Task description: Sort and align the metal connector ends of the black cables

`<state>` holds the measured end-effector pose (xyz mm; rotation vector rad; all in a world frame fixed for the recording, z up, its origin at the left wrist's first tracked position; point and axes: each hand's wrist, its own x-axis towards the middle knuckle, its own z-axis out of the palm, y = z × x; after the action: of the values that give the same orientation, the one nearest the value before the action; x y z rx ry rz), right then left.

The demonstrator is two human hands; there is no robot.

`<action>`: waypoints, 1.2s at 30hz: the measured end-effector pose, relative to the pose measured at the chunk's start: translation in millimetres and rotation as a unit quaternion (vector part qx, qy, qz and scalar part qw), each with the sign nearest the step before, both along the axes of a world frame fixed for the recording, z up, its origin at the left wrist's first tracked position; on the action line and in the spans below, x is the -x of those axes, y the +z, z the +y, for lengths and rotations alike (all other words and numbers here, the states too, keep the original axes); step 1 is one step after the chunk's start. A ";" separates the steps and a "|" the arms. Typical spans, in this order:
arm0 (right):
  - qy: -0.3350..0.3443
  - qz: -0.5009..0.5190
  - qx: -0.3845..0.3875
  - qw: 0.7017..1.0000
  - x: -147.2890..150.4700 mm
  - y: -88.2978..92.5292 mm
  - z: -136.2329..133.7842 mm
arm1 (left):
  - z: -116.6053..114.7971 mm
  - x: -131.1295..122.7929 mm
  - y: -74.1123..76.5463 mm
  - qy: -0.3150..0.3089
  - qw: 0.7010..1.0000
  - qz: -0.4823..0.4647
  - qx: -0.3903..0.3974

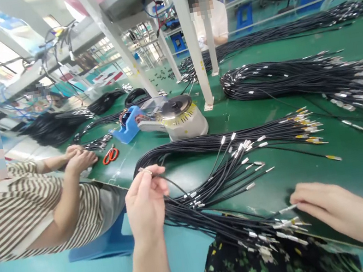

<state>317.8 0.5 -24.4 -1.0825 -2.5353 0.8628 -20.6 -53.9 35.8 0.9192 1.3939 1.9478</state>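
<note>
Pinching, bare left hand (147,203): silvery-tipped thin black cable end (146,171), raised.
Pinching, bare right hand (320,205): slender whitish cable end (287,209).
Bundle of white-ended black cables (214,222): lying across near edge of flat green tabletop (297,176), between both hands.
Round white device with dark disc top (187,128): standing farther back.

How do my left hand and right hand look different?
Your left hand points its fingers up, while your right hand points sideways, toward the picture's left. Your left arm comes in from the picture's bottom; your right arm from its right side. Both hands pinch thin, silvery cable tips.
</note>
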 end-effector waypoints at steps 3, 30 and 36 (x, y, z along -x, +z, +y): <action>0.027 -0.008 0.012 1.000 4.3 5.1 9.2 | 20.0 -19.1 -8.3 0.030 0.999 0.016 -0.027; 0.010 0.050 0.062 0.997 7.7 9.4 21.3 | 45.8 -152.4 -56.9 -0.403 0.752 0.490 0.179; 0.009 0.017 0.036 0.999 6.8 -1.0 20.0 | 47.4 -152.6 -59.6 -0.430 0.772 0.431 0.183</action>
<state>310.9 20.5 -25.4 -1.0593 -2.5075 0.9751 132.0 -6.5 -23.7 1.9269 1.3074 0.5027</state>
